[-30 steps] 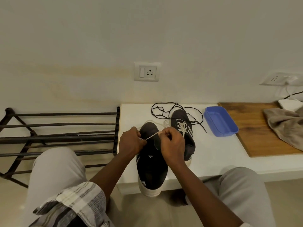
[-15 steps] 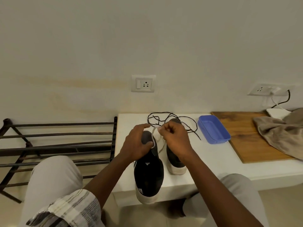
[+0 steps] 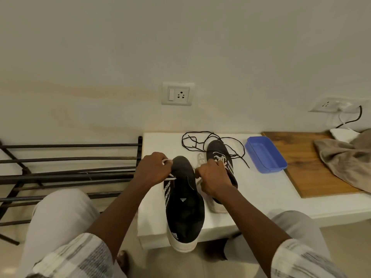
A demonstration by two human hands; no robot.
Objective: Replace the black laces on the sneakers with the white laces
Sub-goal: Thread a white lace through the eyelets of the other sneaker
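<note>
Two black sneakers stand on a white bench (image 3: pixel 261 197). The near sneaker (image 3: pixel 183 209) has its heel toward me, over the bench's front edge. My left hand (image 3: pixel 153 170) pinches one end of its white lace (image 3: pixel 169 178) at the shoe's left side. My right hand (image 3: pixel 213 180) grips the other end at the right side, and partly covers the far sneaker (image 3: pixel 219 155), which is laced in white. Loose black laces (image 3: pixel 195 140) lie tangled behind the shoes, near the wall.
A blue plastic tray (image 3: pixel 265 154) sits right of the far sneaker. Beyond it a wooden board (image 3: pixel 301 157) carries a beige cloth (image 3: pixel 345 159). A black metal rack (image 3: pixel 70 169) stands left of the bench. Wall sockets (image 3: pixel 177 93) are behind. My knees flank the bench.
My hands have drawn apart to either side of the near sneaker, pulling the white lace ends outward. The far sneaker's white lacing shows again.
</note>
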